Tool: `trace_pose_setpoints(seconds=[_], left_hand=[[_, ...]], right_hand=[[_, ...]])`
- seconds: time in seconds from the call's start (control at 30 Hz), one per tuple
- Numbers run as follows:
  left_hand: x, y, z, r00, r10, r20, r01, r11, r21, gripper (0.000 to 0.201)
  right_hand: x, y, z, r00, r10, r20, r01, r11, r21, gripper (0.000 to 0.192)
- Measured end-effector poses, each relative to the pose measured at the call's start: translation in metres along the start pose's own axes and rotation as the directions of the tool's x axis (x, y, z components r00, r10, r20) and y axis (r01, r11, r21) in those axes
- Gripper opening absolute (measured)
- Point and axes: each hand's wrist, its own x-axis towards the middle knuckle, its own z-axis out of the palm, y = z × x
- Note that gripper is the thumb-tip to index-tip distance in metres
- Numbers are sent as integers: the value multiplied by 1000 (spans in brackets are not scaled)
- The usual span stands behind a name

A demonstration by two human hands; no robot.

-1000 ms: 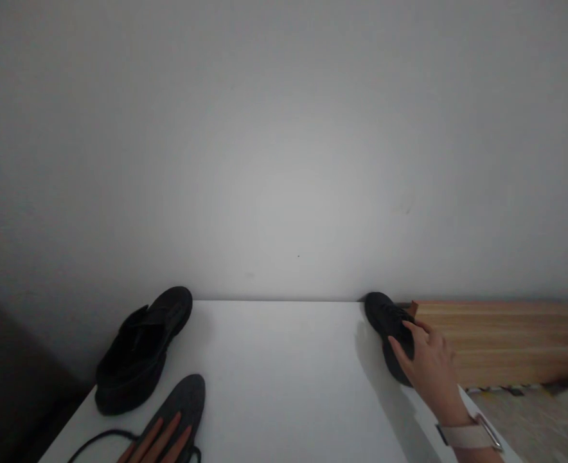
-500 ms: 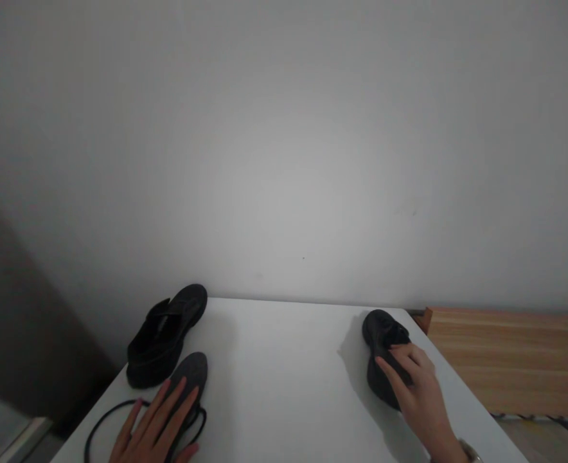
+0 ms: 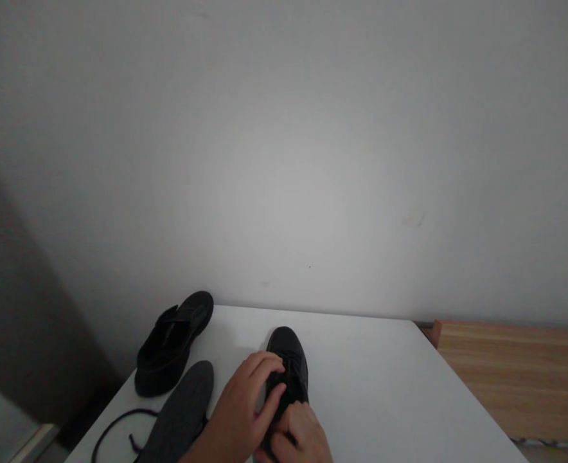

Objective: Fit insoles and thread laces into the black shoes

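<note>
A black lace-up shoe [image 3: 286,341] stands on the white table, toe towards the wall, between my two hands. My left hand [image 3: 245,405] reaches over it from the left, thumb and bent fingers gripping around the laces and tongue. At the shoe's rear, my right hand [image 3: 304,432] is closed with curled fingers on the opening's edge, partly hiding the heel. Left of my left forearm lies a dark grey insole [image 3: 185,402]. A loose black shoelace [image 3: 120,419] curves out beside the insole. Behind them sits the second black shoe [image 3: 166,350], its opening facing up.
The white table [image 3: 375,379] runs back to a grey wall [image 3: 308,161]. Off its right side, lower down, is a wooden board or bench [image 3: 515,379]. A pale edge of furniture [image 3: 36,444] shows at the lower left.
The shoe under my right hand has come from the table's right side to the middle. My left hand has left the insole and moved right onto this shoe.
</note>
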Motion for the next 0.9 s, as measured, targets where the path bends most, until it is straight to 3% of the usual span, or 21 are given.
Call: trace_pose_setpoints(seconds=[0.1,0.23,0.3,0.4,0.53,0.63,0.77,0.9], left_hand=[[14,0,9,996,-53,78,59,996,-66,21],[20,-2,20,996,-73,58,79,991,-112,36],[20,-3,24,996,-79,38,83,986,-142,40],[18,-6,28,996,-85,29,89,981,-171,44],[15,-11,28,997,-72,38,79,972,-223,42],[12,-15,28,996,-79,44,88,959,-269,36],[9,-19,32,994,-100,40,107,953,-284,30],[8,-22,38,994,-103,34,108,950,-292,28]], right_hand=[[-3,13,0,992,-51,119,42,996,77,34],[28,36,-39,978,-150,146,105,955,279,17],[51,46,-59,970,-1,244,-66,961,268,9],[78,57,-74,901,165,402,-299,906,300,17],[81,67,-66,785,119,608,-427,815,392,33],[69,68,-57,727,102,679,-509,745,432,47],[56,65,-52,717,154,680,-548,728,412,47],[52,62,-51,744,212,633,-520,779,351,48]])
